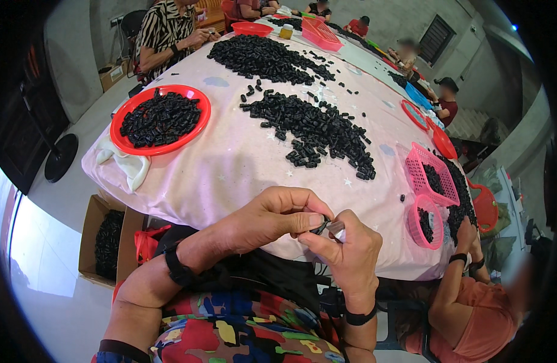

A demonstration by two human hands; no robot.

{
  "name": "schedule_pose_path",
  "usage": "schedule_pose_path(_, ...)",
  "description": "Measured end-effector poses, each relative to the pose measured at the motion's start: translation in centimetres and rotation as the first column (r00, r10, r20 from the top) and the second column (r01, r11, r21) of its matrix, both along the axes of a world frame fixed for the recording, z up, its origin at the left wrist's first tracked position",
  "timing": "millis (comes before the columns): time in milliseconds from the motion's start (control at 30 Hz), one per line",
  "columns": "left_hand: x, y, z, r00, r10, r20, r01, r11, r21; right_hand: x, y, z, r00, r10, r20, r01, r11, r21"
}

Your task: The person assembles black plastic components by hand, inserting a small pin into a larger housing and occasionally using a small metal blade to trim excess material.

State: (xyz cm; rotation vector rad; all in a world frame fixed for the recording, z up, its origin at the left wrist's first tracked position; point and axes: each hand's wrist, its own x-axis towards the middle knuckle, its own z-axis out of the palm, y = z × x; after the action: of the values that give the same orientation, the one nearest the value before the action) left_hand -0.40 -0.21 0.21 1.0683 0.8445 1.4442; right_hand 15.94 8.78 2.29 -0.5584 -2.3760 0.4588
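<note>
Over the near edge of the table my two hands meet. Between the thumb and fingertips of my left hand (269, 221) is a small black piece (320, 225), mostly covered by the fingers. My right hand (356, 251) is closed around a small silver metal tool (337, 230), whose end sits right beside the black piece; its exact kind is hidden by the grip. Beyond my hands lies a loose pile of short black cylindrical pieces (315, 130), with a bigger pile (260, 57) of similar pieces farther back.
A red round tray (206, 115) of black pieces sits at the left. Pink baskets (414, 227) stand on the right, near a co-worker's arms (457, 266). A cardboard box (133, 236) holding black pieces is on the floor at left. Other people sit around the table.
</note>
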Motion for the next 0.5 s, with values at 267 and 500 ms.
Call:
schedule_pose_path(267, 0.01, 0.11, -0.12, 1.000, 0.000, 0.013, 0.000, 1.000, 0.008, -0.15, 0.06, -0.11, 1.000, -0.005, 0.022, 0.005, 1.000, 0.016)
schedule_pose_path(500, -0.02, 0.10, -0.17, 1.000, -0.001, 0.012, 0.001, 1.000, -0.005, -0.13, 0.15, -0.22, 0.998, -0.006, 0.057, 0.006, 1.000, 0.009)
